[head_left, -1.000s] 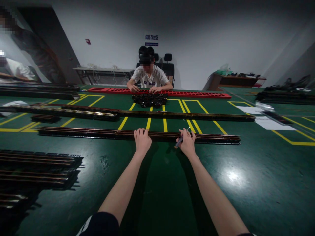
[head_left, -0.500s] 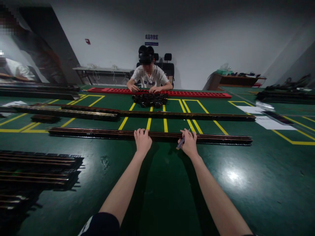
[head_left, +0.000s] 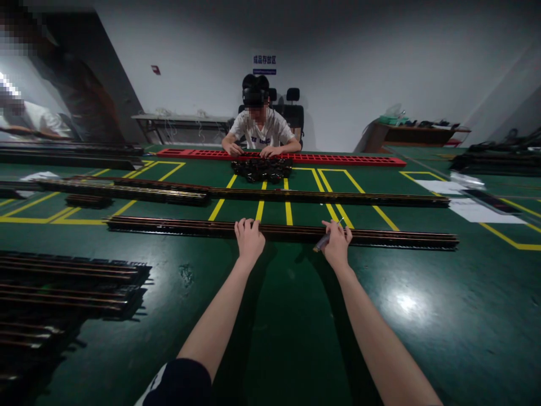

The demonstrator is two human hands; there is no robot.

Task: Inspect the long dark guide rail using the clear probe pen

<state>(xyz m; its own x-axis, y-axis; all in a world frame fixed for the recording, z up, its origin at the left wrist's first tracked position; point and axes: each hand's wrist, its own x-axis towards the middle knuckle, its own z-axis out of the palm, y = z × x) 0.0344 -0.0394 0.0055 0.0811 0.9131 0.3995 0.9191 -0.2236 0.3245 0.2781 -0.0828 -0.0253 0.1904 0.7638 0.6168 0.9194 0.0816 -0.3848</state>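
A long, narrow black strip with copper-coloured lines along it lies across the green table in front of me. My left hand is closed over the strip near its middle, the fingers curled across its far edge. To the right, my right hand grips a small hand tool with a greyish handle and a thin metal tip that sticks out past the fingers. That same hand rests against the strip. The exact kind of tool is too small to make out.
Beyond lies another long black strip. Stacked black strips fill the left foreground. Across the table a person works over a red slotted rail and a heap of black parts. White paper lies at right.
The black strip has slid to the right, and my right hand has moved right with the tool. My left hand stays nearly in place. The whole view has shifted slightly.
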